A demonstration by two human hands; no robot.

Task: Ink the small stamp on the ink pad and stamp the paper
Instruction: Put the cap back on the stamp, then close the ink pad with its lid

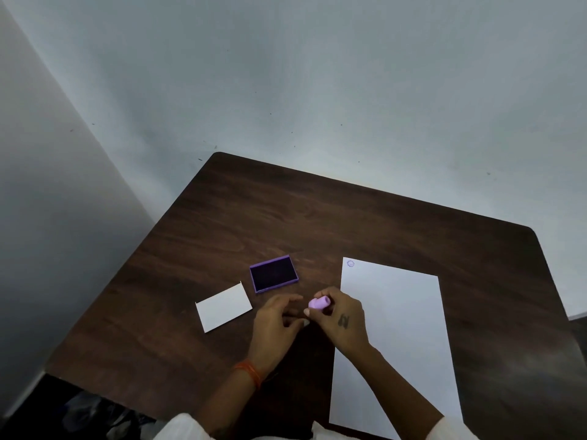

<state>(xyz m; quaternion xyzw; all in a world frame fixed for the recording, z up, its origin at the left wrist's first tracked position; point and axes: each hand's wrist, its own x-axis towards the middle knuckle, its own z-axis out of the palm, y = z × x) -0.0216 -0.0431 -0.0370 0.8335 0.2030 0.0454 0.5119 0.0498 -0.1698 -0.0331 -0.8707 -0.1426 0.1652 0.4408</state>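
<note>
A small lilac stamp (pixel 318 303) is held in my right hand (pixel 341 319), lying sideways between thumb and fingers just left of the paper. My left hand (pixel 276 322) hovers beside it with fingers loosely curled, touching nothing that I can see. The open purple ink pad (pixel 273 274) with its dark inked face sits just beyond my hands. The white paper (pixel 400 338) lies to the right, with one faint round stamp mark (pixel 350 263) near its far left corner.
A small white card, perhaps the pad's lid (pixel 223 307), lies left of my hands. The dark wooden table (pixel 286 211) stands against pale walls, its left edge and far corner close by.
</note>
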